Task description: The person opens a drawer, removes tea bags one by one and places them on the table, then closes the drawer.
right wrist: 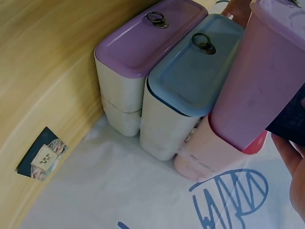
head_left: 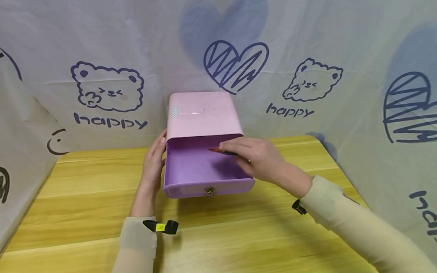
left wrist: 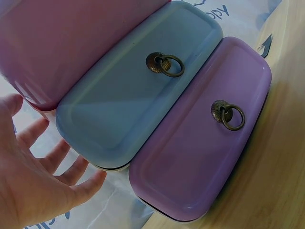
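Note:
A small drawer cabinet with a pink top [head_left: 202,114] stands on the table, its uppermost drawer [head_left: 190,167] pulled out toward me. That drawer is purple inside and has a ring pull [head_left: 209,192] on its front. Over the drawer, my right hand [head_left: 258,155] pinches a flat dark packet [head_left: 219,151] with a reddish tip. The dark packet [right wrist: 289,117] also shows beside the drawer's side in the right wrist view. My left hand [head_left: 153,162] rests along the cabinet's left side, fingers spread and slightly bent, near the edge of the blue drawer [left wrist: 138,86].
Below the blue drawer is a shut purple drawer [left wrist: 200,129], also with a brass ring. Another dark packet with a printed label [right wrist: 44,155] lies on the wooden table [head_left: 246,242] to the cabinet's right. A patterned cloth [head_left: 154,41] hangs behind and at both sides.

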Demonstrator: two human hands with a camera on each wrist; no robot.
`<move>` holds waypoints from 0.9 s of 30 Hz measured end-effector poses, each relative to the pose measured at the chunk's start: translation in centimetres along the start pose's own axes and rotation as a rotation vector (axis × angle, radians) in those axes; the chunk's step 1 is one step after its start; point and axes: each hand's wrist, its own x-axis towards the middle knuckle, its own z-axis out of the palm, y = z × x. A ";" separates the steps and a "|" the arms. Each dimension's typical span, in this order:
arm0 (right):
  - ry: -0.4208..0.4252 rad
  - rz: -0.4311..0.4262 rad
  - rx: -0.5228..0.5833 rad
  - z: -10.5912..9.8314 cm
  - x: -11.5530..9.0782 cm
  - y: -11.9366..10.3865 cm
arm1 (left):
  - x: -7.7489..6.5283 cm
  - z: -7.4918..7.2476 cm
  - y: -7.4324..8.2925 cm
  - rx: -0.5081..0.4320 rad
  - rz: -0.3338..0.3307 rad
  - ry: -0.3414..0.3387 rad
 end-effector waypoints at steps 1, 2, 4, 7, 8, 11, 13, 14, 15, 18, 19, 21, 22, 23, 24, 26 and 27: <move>0.015 -0.002 0.003 0.0 -0.1 0.0 | 0.0 0.0 0.0 -0.001 0.001 0.000; 0.029 -0.006 0.008 -0.1 -0.1 0.0 | 0.0 0.0 0.0 -0.002 0.001 0.000; 0.059 -0.019 0.020 -0.2 -0.2 0.0 | 0.0 0.0 0.0 -0.002 0.001 0.001; 0.108 -0.047 0.028 -0.3 -0.4 0.0 | 0.2 -0.2 -0.2 -0.007 -0.001 0.001; 0.124 -0.055 0.028 -0.3 -0.5 0.0 | 0.3 -0.2 -0.3 -0.008 -0.003 0.001; 0.171 -0.068 0.016 -0.4 -0.7 0.0 | 0.6 -0.4 -0.7 -0.013 -0.009 0.001; 0.201 -0.070 0.005 -0.5 -0.8 0.1 | 0.7 -0.5 -0.9 -0.015 -0.009 0.000; 0.215 -0.066 -0.004 -0.6 -0.9 0.1 | 0.7 -0.5 -0.9 -0.017 -0.008 0.001; 0.230 -0.064 -0.008 -0.7 -0.9 0.1 | 0.7 -0.4 -0.9 -0.018 -0.006 0.001; 0.275 -0.062 -0.022 -0.9 -1.2 0.1 | 0.4 -0.3 -0.5 -0.013 -0.001 0.001; 0.291 -0.061 -0.027 -0.9 -1.3 0.2 | 0.3 -0.2 -0.3 -0.013 -0.001 0.001; 0.321 -0.058 -0.032 -1.0 -1.5 0.3 | 0.1 -0.1 -0.1 -0.010 -0.002 0.000; 0.330 -0.054 -0.036 -1.0 -1.7 0.4 | 0.1 -0.1 0.0 -0.007 -0.002 -0.001; 0.340 -0.049 -0.039 -1.1 -1.8 0.5 | 0.1 -0.1 0.0 -0.007 -0.002 -0.003; 0.348 -0.043 -0.042 -1.1 -2.0 0.6 | 0.1 -0.1 0.0 -0.007 -0.001 -0.004; 0.357 -0.026 -0.052 -1.2 -2.4 0.8 | 0.1 -0.1 0.0 -0.008 0.002 -0.006; 0.360 -0.017 -0.054 -1.2 -2.7 1.0 | 0.1 -0.1 0.0 -0.006 0.003 -0.005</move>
